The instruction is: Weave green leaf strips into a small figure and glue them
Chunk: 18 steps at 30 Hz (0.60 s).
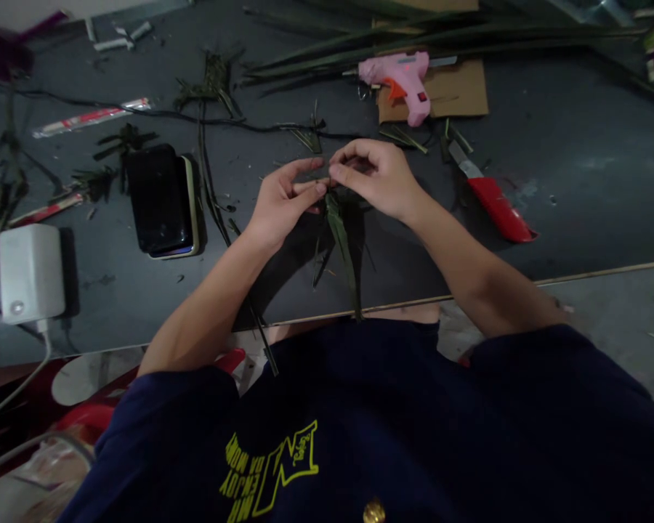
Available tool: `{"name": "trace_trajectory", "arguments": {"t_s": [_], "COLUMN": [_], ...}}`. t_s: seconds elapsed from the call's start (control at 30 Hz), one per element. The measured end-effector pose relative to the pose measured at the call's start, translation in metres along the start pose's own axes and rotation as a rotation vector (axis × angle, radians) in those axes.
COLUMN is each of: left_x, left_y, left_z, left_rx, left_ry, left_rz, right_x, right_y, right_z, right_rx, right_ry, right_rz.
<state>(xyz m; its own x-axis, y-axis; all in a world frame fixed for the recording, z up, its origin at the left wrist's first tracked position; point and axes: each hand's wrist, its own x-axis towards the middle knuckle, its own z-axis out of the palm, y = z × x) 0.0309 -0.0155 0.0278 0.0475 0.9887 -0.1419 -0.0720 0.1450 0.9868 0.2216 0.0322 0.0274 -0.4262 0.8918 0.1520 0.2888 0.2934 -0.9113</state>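
Note:
Both hands meet over the front middle of the dark table. A folded green leaf strip (341,232) hangs down from between them, its long tail reaching the table's front edge. My left hand (288,196) pinches its upper end between thumb and fingers. My right hand (378,174) is closed at the same end, thumb against fingertips. The fingers partly hide the top of the strip. Thin loose leaf pieces (320,258) stick out beside it, below the left hand.
A pink glue gun (406,76) rests on cardboard (463,91) behind the right hand, near long leaves (305,62). A red-handled knife (495,203) lies to the right. Stacked phones (160,200) and a white adapter (31,272) sit left. A black cord (261,125) crosses behind.

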Motion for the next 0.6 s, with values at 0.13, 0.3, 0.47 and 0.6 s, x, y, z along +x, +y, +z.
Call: {"name": "trace_trajectory", "arguments": {"t_s": [0.13,0.3,0.47,0.6], "left_x": [0.003,0.000,-0.004,-0.004], "left_y": [-0.006,0.000,0.007,0.005], "left_z": [-0.001,-0.001,0.000,0.000], "left_rx": [0.018,0.035,0.136,0.041], "left_ry": [0.094,0.051,0.048,0.036], "left_rz": [0.092,0.102,0.202,0.280], "right_x": [-0.004,0.001,0.005,0.004], "right_y": [-0.005,0.000,0.003,-0.001], "right_z": [0.000,-0.002,-0.006,-0.008], "right_rx": [-0.043,0.105,0.142,0.104], "right_ry": [-0.120,-0.133,-0.082,-0.116], "right_rz": [-0.020,-0.007,0.003,-0.050]}}
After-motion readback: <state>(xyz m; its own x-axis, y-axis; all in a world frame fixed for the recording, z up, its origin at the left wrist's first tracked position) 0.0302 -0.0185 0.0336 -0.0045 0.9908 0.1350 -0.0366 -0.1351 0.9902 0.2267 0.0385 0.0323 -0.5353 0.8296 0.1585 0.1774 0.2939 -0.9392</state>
